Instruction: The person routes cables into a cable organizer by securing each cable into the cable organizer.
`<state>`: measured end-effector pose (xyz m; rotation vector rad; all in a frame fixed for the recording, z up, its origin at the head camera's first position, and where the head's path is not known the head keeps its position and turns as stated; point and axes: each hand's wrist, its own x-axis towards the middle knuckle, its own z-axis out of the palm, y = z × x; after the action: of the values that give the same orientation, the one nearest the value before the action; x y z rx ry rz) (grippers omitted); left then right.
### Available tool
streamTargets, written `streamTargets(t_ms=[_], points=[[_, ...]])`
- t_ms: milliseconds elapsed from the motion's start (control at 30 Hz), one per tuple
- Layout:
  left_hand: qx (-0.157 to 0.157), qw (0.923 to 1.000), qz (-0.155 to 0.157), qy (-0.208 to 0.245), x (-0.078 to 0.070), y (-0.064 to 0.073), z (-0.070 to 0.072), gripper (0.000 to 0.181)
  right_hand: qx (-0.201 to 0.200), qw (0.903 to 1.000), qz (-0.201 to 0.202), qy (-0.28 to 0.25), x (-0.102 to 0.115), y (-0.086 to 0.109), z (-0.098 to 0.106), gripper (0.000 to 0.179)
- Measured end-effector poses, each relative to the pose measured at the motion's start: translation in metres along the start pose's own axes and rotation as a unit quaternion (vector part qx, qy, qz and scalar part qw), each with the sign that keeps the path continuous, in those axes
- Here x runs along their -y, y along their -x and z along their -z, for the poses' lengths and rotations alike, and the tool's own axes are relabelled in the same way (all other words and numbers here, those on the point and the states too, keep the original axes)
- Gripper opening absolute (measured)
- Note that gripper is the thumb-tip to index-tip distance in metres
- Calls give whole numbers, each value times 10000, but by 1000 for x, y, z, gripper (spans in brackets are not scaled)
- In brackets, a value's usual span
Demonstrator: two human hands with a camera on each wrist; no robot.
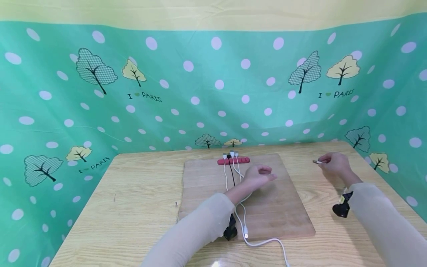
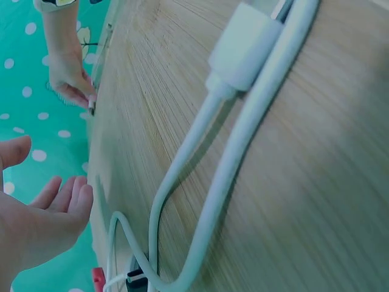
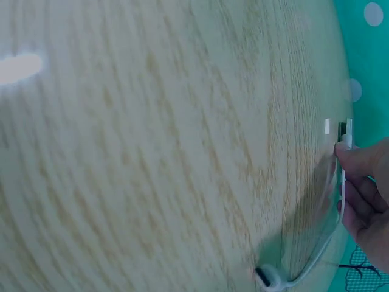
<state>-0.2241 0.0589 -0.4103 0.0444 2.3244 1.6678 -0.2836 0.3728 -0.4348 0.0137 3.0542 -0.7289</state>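
My right hand (image 1: 335,165) pinches the end of a short white cable (image 3: 342,207) between thumb and fingers, over the right side of the table. Its metal plug (image 3: 348,129) pokes out past the fingertips, and the other end (image 3: 273,280) hangs lower in the right wrist view. My left hand (image 1: 255,178) hovers over the wooden board with relaxed, slightly bent fingers and nothing in them. Just behind it, a red cable holder (image 1: 221,162) at the board's far edge carries several cable plugs side by side, one black and the others white.
The wooden board (image 1: 277,218) lies mid-table. White cables trail from the holder beneath my left forearm; one white connector (image 1: 245,231) lies near the board's front edge, and a cable (image 1: 267,241) runs on toward the table's front. A green dotted curtain (image 1: 186,107) encloses the table's back and sides.
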Motion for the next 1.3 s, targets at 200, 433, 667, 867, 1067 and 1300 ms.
streamTargets(t_ms=[200, 433, 667, 867, 1067, 1300], points=[[-12, 10000, -9, -30, -3, 0, -4, 32, -141, 9998, 77, 102, 2, 3, 0, 25], [-10, 10000, 14, -28, -4, -2, -8, 31, -140, 9999, 69, 65, 11, 9, 3, 32], [12, 10000, 25, -79, -6, 0, -9, 32, 179, 9992, 39, -352, 15, 6, 3, 36], [-7, 9999, 67, -104, -6, 0, -8, 31, 765, 9872, -195, -1384, 18, 2, 1, 46], [7, 9999, 80, -99, -5, 1, -9, 29, 1114, 9745, -193, -1940, 29, 3, 0, 56], [20, 9999, 126, -52, -6, 3, -10, 28, 1287, 9605, -322, -2446, 53, 8, 9, 62]])
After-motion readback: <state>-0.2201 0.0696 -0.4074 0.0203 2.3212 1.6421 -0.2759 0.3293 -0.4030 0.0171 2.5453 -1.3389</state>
